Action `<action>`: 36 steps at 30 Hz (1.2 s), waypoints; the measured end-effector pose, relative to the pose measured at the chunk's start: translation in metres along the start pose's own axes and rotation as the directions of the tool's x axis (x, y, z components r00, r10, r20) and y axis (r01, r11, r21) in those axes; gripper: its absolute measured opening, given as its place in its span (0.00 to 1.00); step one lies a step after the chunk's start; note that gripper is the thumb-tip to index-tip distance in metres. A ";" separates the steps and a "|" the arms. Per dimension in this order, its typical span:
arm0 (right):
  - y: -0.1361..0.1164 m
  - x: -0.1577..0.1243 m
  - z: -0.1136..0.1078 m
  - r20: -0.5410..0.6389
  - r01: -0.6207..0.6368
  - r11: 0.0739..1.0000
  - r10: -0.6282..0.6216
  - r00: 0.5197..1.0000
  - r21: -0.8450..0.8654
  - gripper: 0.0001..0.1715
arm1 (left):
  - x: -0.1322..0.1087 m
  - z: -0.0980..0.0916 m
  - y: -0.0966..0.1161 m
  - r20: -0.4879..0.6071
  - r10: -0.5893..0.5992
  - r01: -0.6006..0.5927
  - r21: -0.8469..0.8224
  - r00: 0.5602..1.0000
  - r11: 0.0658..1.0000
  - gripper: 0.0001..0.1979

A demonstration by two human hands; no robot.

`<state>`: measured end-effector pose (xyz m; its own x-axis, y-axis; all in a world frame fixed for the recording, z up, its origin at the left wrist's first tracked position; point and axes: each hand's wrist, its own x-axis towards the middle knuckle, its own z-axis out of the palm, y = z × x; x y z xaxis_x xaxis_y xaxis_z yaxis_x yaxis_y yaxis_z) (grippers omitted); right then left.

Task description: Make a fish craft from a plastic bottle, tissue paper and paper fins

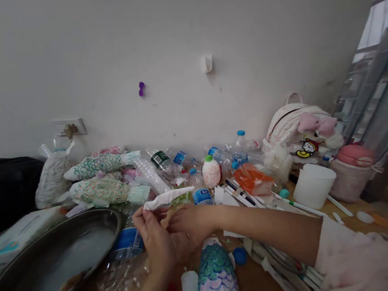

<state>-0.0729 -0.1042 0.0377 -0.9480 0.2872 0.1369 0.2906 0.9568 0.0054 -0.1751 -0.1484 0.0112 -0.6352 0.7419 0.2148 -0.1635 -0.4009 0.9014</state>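
Note:
Both my hands meet at the middle of a cluttered table. My left hand (156, 241) pinches one end of a white paper strip (167, 197) that stretches to the right above my fingers. My right hand (187, 224) is closed beside it, fingers pressed on the same strip and on a clear plastic bottle with a blue label (201, 196). Just below my hands lies a bottle painted with green, purple and pink fish scales (217, 278).
A large grey metal basin (51, 264) sits at the left. Decorated and plain plastic bottles (102, 178) pile along the wall. A white cup (312, 185), pink container (353, 172), backpack (297, 127), pens (240, 194) and an orange bag (253, 179) fill the right.

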 end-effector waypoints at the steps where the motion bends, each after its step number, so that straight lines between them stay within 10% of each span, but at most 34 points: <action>1: -0.005 0.002 0.004 0.011 0.058 0.997 -0.057 0.998 -0.043 0.23 | -0.001 0.001 0.001 -0.005 0.003 -0.003 0.004 1.000 1.000 0.12; 9: 0.004 0.006 -0.001 -0.011 0.138 0.962 -0.145 0.989 -0.235 0.26 | -0.011 0.004 0.010 -0.012 0.113 -0.114 -0.117 0.993 0.987 0.09; 13: 0.042 -0.007 -0.032 -0.139 -0.210 0.941 0.179 0.974 -0.264 0.34 | -0.016 0.006 0.015 0.014 0.188 -0.178 -0.262 0.982 0.948 0.08; 18: 0.077 -0.035 -0.060 -0.341 -0.802 0.582 0.732 0.589 -0.136 0.41 | -0.014 0.003 0.008 0.148 0.076 -0.052 -0.163 0.986 0.985 0.08; 21: 0.065 -0.049 -0.058 -0.197 -0.852 0.518 0.829 0.523 -0.082 0.28 | -0.009 0.003 0.000 0.199 -0.029 0.056 -0.128 0.979 0.990 0.09; 25: 0.018 -0.060 -0.048 0.021 -0.792 0.606 0.795 0.606 -0.074 0.24 | -0.003 0.005 -0.005 0.144 -0.064 0.085 -0.144 0.988 0.986 0.11; 30: -0.044 -0.082 -0.036 0.256 -0.200 0.978 0.207 0.944 -0.052 0.25 | 0.004 0.004 -0.004 0.134 -0.058 0.081 -0.179 0.989 0.980 0.11; 36: -0.064 -0.095 -0.001 0.082 0.131 0.990 -0.127 0.989 -0.046 0.29 | 0.009 0.002 0.006 0.120 -0.029 0.055 -0.220 0.992 0.974 0.08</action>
<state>-0.0016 -0.1927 0.0254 -0.9846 0.1662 0.0534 0.1697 0.9831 0.0692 -0.1802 -0.1426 0.0195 -0.5345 0.8126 0.2322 -0.3603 -0.4677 0.8072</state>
